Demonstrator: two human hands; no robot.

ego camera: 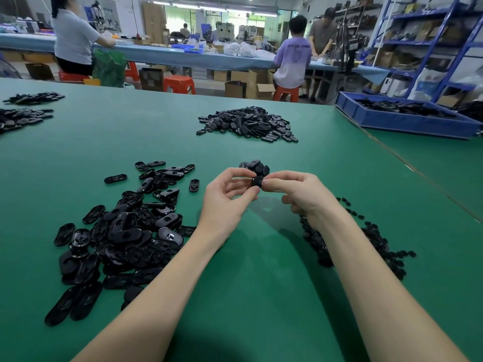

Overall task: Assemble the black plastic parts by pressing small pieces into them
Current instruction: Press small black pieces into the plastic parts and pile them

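Green matte work table: far edge runs across the upper frame, a seam slants down the right side.

Left hand and right hand: raised over frame centre, fingertips curled and pinching one small black plastic part between them; whether a smaller piece sits in it cannot be told.

Loose heap of flat black oval plastic shells: lower left. Scatter of small black pieces: lower right, partly behind the right forearm. Small black cluster: just beyond the fingers. Larger black mound: upper centre.

Open green surface lies between the forearms and before the mound.

Blue plastic bin: upper right.
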